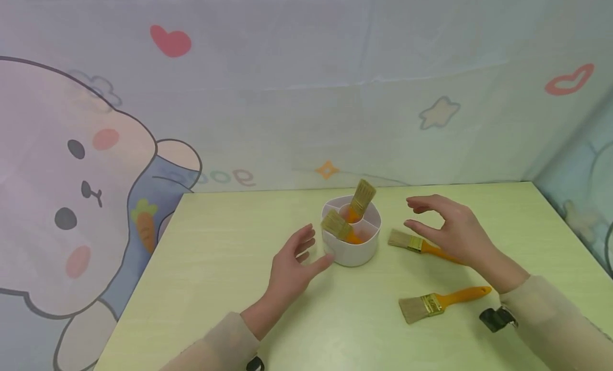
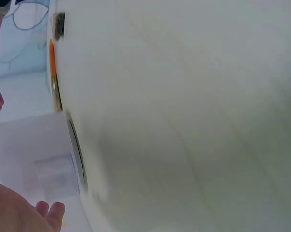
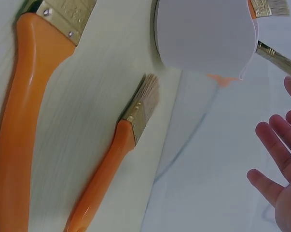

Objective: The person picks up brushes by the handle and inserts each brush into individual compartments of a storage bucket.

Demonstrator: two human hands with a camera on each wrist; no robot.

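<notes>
A white divided round holder [image 1: 351,255] stands near the back middle of the table. Two paintbrushes lean in it, bristles up: one [image 1: 363,196] toward the back, the other [image 1: 336,225] tilted left. Beside the holder's left front is my left hand [image 1: 293,270], fingers loosely bent and holding nothing; its thumb tip is at the wall, and I cannot tell whether it touches. To the right, my right hand [image 1: 452,230] hovers above a paintbrush [image 1: 406,239] lying flat, thumb and fingers spread apart. A nearer paintbrush [image 1: 433,304] lies with its orange handle pointing right.
The pale yellow-green table [image 1: 206,264] ends at the back against a printed cloth [image 1: 287,110] with a cartoon animal. More cloth [image 1: 594,184] hangs along the right side. A black strap end [image 1: 497,319] hangs by the right sleeve.
</notes>
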